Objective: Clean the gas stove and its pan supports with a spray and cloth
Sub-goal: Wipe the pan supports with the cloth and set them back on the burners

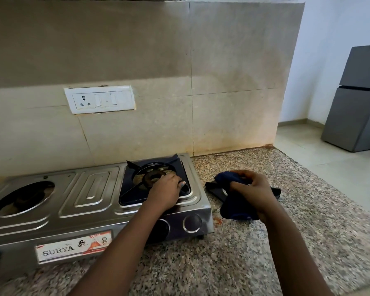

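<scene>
- Your left hand (pixel 166 192) grips the seated pan support (pixel 154 184): rigid, probably heavy; lift by its bar.
- Your right hand (pixel 252 192) clutches the soft, limp cloth (pixel 233 207).

Two bare arms show. The left hand (pixel 166 192) and right hand (pixel 253 192) wear no gloves, rings or watch. No sleeves show.
</scene>
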